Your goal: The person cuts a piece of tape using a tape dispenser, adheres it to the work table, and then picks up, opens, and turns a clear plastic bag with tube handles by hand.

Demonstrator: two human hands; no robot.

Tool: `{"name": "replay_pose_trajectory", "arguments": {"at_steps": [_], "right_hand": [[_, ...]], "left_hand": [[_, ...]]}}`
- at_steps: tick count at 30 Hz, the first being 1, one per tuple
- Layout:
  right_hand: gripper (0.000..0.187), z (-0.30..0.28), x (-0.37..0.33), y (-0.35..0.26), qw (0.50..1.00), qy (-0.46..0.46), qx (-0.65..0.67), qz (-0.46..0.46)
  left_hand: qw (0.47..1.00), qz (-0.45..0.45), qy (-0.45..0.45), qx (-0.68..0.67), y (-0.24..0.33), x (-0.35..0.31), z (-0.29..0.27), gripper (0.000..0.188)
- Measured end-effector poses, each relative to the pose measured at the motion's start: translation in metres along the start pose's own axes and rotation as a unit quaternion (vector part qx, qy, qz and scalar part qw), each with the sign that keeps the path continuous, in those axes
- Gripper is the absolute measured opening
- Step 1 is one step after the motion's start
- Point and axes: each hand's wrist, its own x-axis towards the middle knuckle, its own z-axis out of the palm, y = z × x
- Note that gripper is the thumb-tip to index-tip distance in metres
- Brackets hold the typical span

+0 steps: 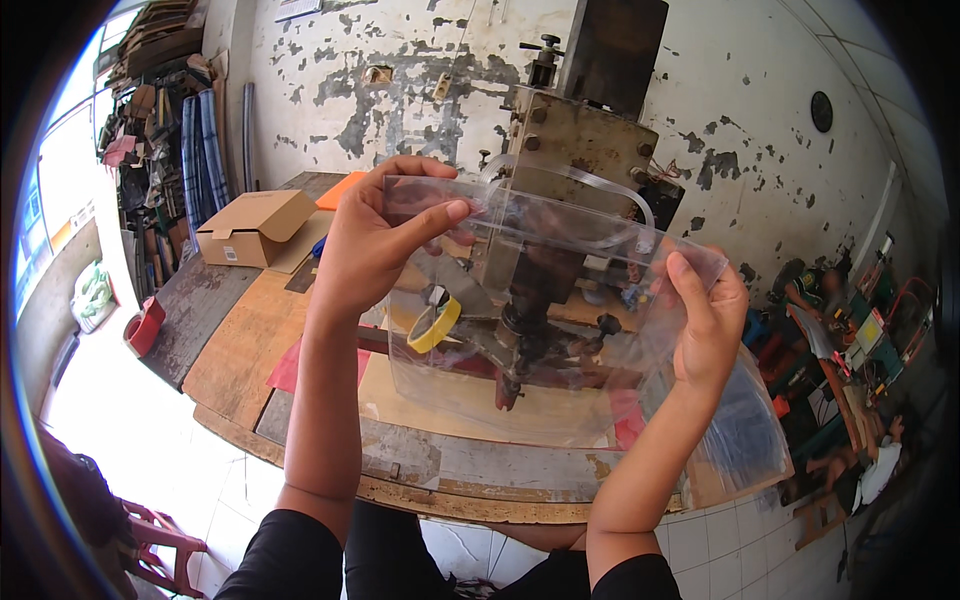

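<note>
A clear plastic bag (pixel 450 390) hangs upright between my hands above the worktable, with a clear strip handle (pixel 575 175) arching over its top edge. My left hand (pixel 355 240) is closed on the upper left corner, thumb in front and fingers behind. The upper right corner is pinched in my right hand (pixel 708 315). Through the film I see a heavy press machine (pixel 590 125) and a yellow tape roll (pixel 433 325); whether the roll touches the bag, I cannot tell.
On the wooden worktable (pixel 235 360) stand an open cardboard box (pixel 255 228) at the left and a red tape dispenser (pixel 145 327) at its edge. Stacked clear plastic sheets (pixel 745 425) lie at the right. Further right, people sit near another bench. A red stool (pixel 165 545) stands lower left.
</note>
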Motion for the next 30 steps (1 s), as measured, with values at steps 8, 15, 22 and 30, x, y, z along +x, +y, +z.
{"name": "replay_pose_trajectory", "arguments": {"at_steps": [8, 15, 22, 30], "right_hand": [[0.012, -0.0007, 0.0019, 0.0024, 1.000, -0.013, 0.019, -0.003], [0.032, 0.0053, 0.0008, -0.0022, 0.998, -0.027, 0.052, 0.009], [0.051, 0.0042, 0.0010, -0.0026, 0.999, -0.039, 0.036, 0.010], [0.053, 0.0034, 0.0008, -0.0015, 0.999, -0.028, 0.031, 0.004]], "left_hand": [[1.000, 0.005, -0.009, -0.008, 0.0004, 0.0004, 0.0004, 0.037], [1.000, 0.008, 0.003, -0.012, 0.0020, -0.0001, 0.0032, 0.035], [1.000, 0.000, 0.000, -0.004, 0.0014, 0.0000, 0.0051, 0.035], [0.999, -0.011, -0.027, -0.027, -0.0010, 0.0001, 0.0037, 0.031]]}}
